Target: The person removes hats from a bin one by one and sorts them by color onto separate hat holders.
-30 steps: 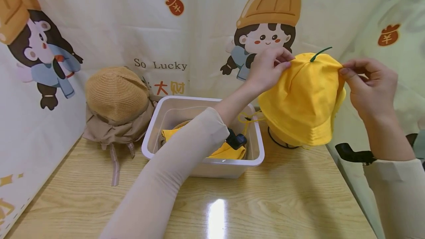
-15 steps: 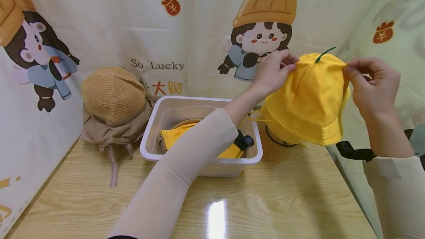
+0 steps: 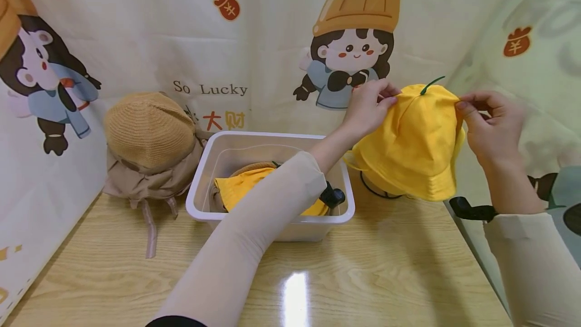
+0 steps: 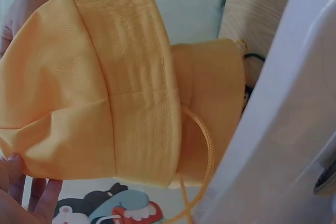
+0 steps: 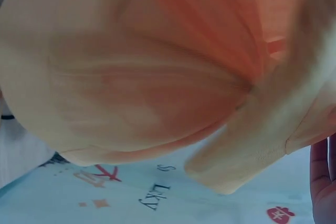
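Note:
A yellow bucket hat [image 3: 410,140] with a green stem on its crown is held up at the right. My left hand [image 3: 369,107] pinches the left side of the crown between thumb and fingers. On the opposite side, my right hand [image 3: 495,127] pinches the crown the same way. Below the brim, another yellow cloth piece [image 4: 218,98] sits over a black ring; its full shape is hidden. A yellow cord [image 4: 207,135] loops down beside the brim. The hat's underside [image 5: 136,93] fills much of the right wrist view, blurred.
A white plastic bin [image 3: 268,138] stands mid-table, with a folded yellow hat [image 3: 240,185] and other headwear inside; my left forearm crosses over it. To its left are a straw-coloured knit hat [image 3: 150,130] and a brown cloth brim [image 3: 152,178] with hanging ties. A printed curtain [image 3: 272,49] backs the table.
Both hands have first shifted slightly right, then moved back left and a little lower, with the yellow hat between them. Their pinch on it has stayed the same.

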